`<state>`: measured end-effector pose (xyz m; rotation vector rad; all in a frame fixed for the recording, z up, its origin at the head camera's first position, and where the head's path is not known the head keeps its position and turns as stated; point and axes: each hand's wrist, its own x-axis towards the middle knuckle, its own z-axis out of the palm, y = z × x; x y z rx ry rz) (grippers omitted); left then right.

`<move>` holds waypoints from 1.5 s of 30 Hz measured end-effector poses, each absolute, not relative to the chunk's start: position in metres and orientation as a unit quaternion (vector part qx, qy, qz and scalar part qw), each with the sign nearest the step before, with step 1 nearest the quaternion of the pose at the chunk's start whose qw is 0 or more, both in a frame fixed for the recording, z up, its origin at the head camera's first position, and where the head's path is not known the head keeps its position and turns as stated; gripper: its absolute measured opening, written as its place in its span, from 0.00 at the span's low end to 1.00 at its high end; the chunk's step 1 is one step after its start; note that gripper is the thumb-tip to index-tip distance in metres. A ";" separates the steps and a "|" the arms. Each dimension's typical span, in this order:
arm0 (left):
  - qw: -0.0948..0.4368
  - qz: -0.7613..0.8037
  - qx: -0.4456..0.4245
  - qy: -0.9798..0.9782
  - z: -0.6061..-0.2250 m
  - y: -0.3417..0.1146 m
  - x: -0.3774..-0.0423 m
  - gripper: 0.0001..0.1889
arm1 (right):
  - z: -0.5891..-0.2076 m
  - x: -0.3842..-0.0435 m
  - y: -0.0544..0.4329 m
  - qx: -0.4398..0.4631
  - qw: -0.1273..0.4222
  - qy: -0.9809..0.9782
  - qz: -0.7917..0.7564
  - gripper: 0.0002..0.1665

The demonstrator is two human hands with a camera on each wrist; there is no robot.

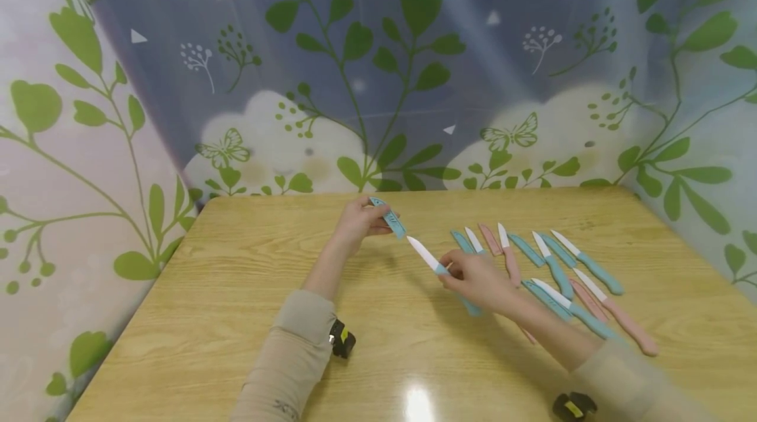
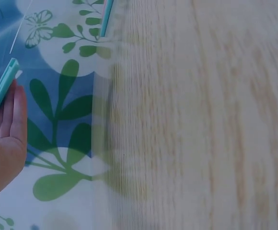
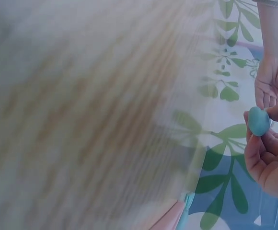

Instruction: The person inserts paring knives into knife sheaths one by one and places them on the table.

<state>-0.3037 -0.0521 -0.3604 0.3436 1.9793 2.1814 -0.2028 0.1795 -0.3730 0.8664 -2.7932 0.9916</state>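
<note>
My left hand [image 1: 358, 225] pinches a blue knife sheath [image 1: 391, 219] near the back of the table, its lower end pointing towards me and to the right. In the left wrist view the sheath [image 2: 3, 91] lies between thumb and fingers. My right hand [image 1: 480, 277] grips a paring knife with a white blade [image 1: 422, 254] and blue handle. The blade tip points at the sheath's lower end, a small gap between them. The right wrist view shows the rounded butt of the knife handle [image 3: 259, 121] between thumb and fingers.
On the right of the wooden table [image 1: 236, 317] lie several white-bladed knives with blue handles [image 1: 600, 274] or pink handles [image 1: 629, 327]. Blue sheaths [image 1: 525, 250] and pink sheaths [image 1: 489, 238] lie among them. A patterned curtain [image 1: 384, 100] hangs behind the table.
</note>
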 end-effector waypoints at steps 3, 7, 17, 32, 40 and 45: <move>0.088 0.739 0.115 0.658 -0.360 -0.051 -0.303 0.09 | -0.373 -0.202 0.177 0.285 0.031 -0.902 0.323 0.13; 0.101 0.751 0.115 0.642 -0.362 -0.049 -0.302 0.11 | -0.375 -0.202 0.173 0.285 0.045 -0.900 0.327 0.12; 0.114 0.758 0.097 0.635 -0.365 -0.047 -0.301 0.12 | -0.375 -0.201 0.167 0.250 0.019 -0.904 0.348 0.11; 0.100 0.795 0.049 0.596 -0.360 -0.039 -0.298 0.13 | -0.367 -0.200 0.159 0.215 0.010 -0.898 0.384 0.13; 0.111 0.840 0.030 0.531 -0.349 -0.031 -0.297 0.16 | -0.359 -0.204 0.153 0.195 0.038 -0.890 0.411 0.14; 0.120 0.875 0.025 0.467 -0.339 -0.027 -0.296 0.17 | -0.355 -0.208 0.146 0.167 0.035 -0.865 0.472 0.13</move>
